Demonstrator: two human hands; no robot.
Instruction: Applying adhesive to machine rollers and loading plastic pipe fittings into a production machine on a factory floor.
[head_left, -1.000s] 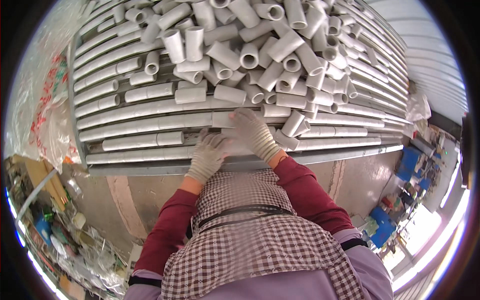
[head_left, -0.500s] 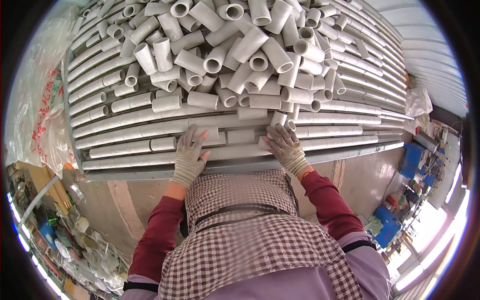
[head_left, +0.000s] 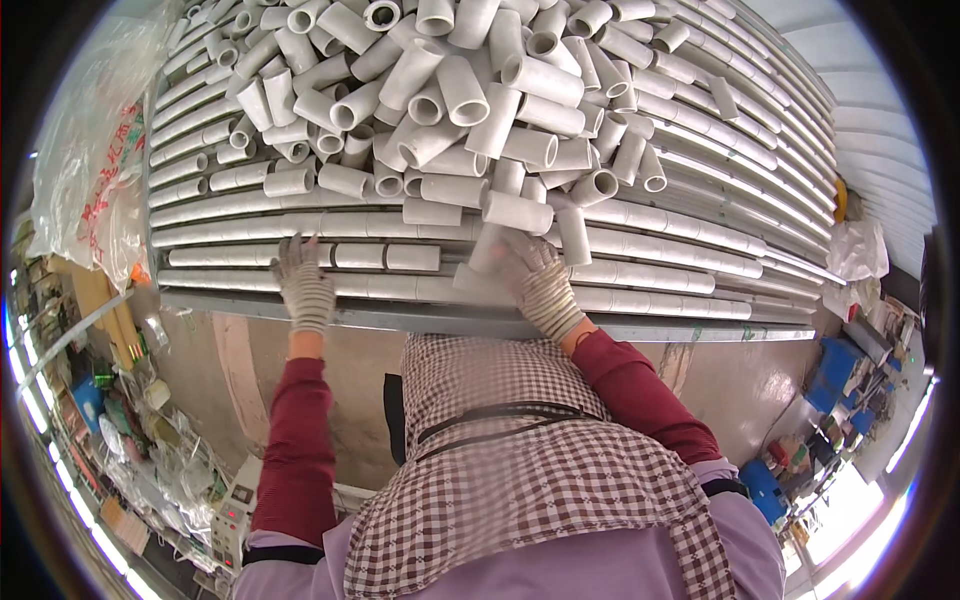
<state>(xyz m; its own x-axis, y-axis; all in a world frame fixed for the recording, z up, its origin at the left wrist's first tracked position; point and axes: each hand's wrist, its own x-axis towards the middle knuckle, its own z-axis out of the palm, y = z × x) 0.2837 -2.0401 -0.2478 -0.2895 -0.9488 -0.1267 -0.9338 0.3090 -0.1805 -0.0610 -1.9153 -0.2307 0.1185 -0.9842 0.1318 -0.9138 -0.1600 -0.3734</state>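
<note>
Left hand (head_left: 303, 285) now further left, fingers loosely spread on a tube (head_left: 413, 258) row, its gaps mostly closed. Right hand (head_left: 540, 285) blurred at loose tubes below the pile (head_left: 470, 95); can't tell grip. Metal rack (head_left: 390, 318) underneath; plastic sheet (head_left: 95, 170) left, blue bin (head_left: 836, 372) right.

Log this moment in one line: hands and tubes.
Left grey-gloved hand: over row of grey cylindrical tubes | right grey-gloved hand: beside blurred grey tube, grip unclear | heap of grey tubes: mostly beyond hands
</note>
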